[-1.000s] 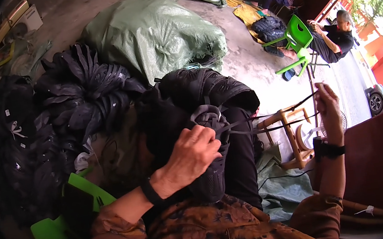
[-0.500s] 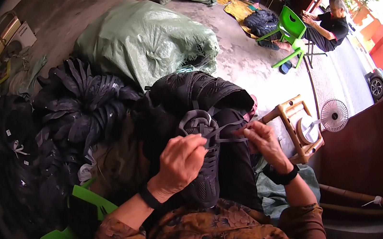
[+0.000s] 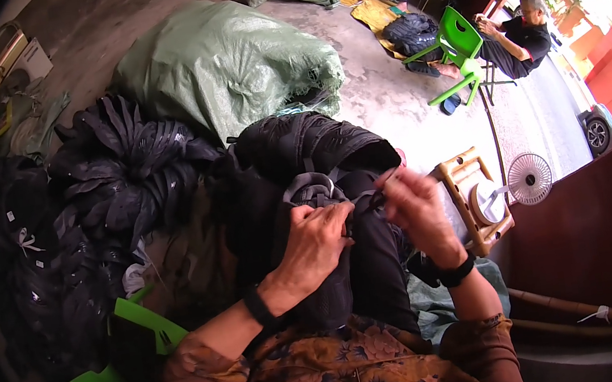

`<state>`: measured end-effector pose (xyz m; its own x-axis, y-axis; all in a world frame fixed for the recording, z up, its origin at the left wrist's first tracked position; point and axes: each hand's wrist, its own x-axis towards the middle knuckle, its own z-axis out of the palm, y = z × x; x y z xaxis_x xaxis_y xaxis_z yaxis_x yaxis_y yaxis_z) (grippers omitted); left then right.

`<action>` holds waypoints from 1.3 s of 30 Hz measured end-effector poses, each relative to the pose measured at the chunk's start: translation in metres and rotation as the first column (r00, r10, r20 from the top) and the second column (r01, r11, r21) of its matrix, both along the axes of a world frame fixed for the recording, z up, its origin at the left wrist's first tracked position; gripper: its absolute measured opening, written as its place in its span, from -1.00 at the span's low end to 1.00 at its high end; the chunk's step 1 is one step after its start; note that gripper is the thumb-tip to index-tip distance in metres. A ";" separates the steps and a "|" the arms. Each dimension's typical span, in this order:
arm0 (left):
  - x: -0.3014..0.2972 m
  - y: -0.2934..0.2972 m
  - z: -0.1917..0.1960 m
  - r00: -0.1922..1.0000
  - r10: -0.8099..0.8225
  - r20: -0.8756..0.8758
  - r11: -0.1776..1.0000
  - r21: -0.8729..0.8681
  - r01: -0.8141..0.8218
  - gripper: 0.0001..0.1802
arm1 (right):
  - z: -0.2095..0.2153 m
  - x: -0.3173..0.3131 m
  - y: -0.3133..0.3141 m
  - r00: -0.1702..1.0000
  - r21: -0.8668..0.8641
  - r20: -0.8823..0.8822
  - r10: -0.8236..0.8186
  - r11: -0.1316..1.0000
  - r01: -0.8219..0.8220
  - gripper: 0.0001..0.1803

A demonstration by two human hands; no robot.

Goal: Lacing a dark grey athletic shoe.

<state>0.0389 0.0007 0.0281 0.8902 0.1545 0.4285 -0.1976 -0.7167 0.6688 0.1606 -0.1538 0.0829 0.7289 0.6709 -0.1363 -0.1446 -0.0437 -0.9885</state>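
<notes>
A black sneaker-like shoe upper (image 3: 325,289) lies across my lap, with its padded collar facing away from me and its toe toward me. My left hand (image 3: 315,245) is closed at the top of the lacing, fingertips pinched on a dark shoelace (image 3: 365,197). Just right of the shoe, my right hand (image 3: 417,203) is raised and slightly blurred, its fingers pinched together on the lace's other part. The lace's exact path between the hands is hard to make out. Beyond the collar, more black shoe uppers (image 3: 307,140) rest on my knees.
Heaps of black shoe uppers (image 3: 125,168) lie on the left. A large pale green woven sack (image 3: 220,63) stands ahead. On the right are a bamboo stool (image 3: 475,238) and a small fan (image 3: 529,178). Two people sit farther off near a green chair (image 3: 459,35).
My left hand has moved right and closed in on the lacing. My right hand has risen slightly, and the lace loops stretched between the hands have drawn in.
</notes>
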 end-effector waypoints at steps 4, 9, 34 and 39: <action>0.003 0.009 -0.003 0.994 -0.090 -0.055 0.985 -0.153 0.080 -0.15 | 0.067 -0.019 0.007 0.909 0.023 0.411 -0.069 0.998 0.065 -0.88; -0.008 0.034 0.004 0.990 -0.103 0.094 0.884 -0.447 0.134 -0.43 | 0.128 0.000 -0.025 0.688 -0.052 0.724 0.046 0.999 -0.013 -0.85; 0.011 0.042 0.091 0.981 -0.159 0.113 0.916 -0.355 0.189 -0.67 | 0.224 0.032 -0.041 0.567 0.200 0.787 -0.242 0.970 0.137 -0.65; 0.028 0.033 0.100 0.843 -0.537 -0.024 0.706 -0.559 0.434 -0.60 | 0.246 0.020 -0.032 0.696 0.314 0.690 -0.200 0.949 -0.038 -0.62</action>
